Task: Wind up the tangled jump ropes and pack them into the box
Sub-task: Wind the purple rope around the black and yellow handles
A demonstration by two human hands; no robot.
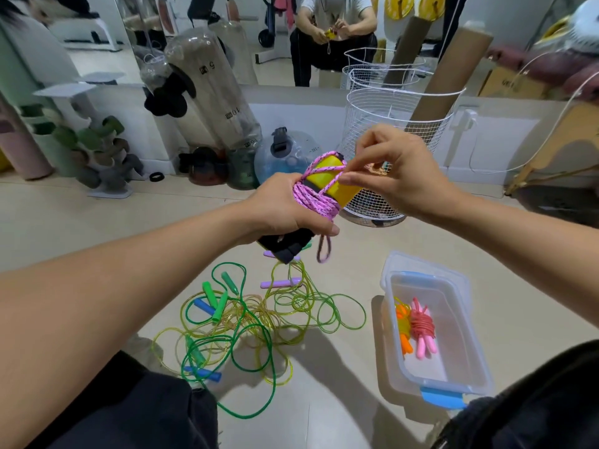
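Note:
My left hand (285,207) grips a jump rope bundle: yellow handles (334,183) with black grips below, wrapped in pink braided cord (316,200). My right hand (392,171) pinches a strand of that pink cord at the top of the yellow handles. A short loop of cord hangs below my left hand. On the floor lies a tangle of green and yellow ropes (256,322) with green, blue and purple handles. The clear plastic box (453,322) at the right holds two wound ropes, one orange (403,328) and one pink-red (423,328).
A white wire basket (385,124) with cardboard tubes stands just beyond my hands. Large clear bottles, dumbbells and a mirror line the wall behind. My knees in dark trousers frame the bottom corners. The box's blue latch (442,396) faces me.

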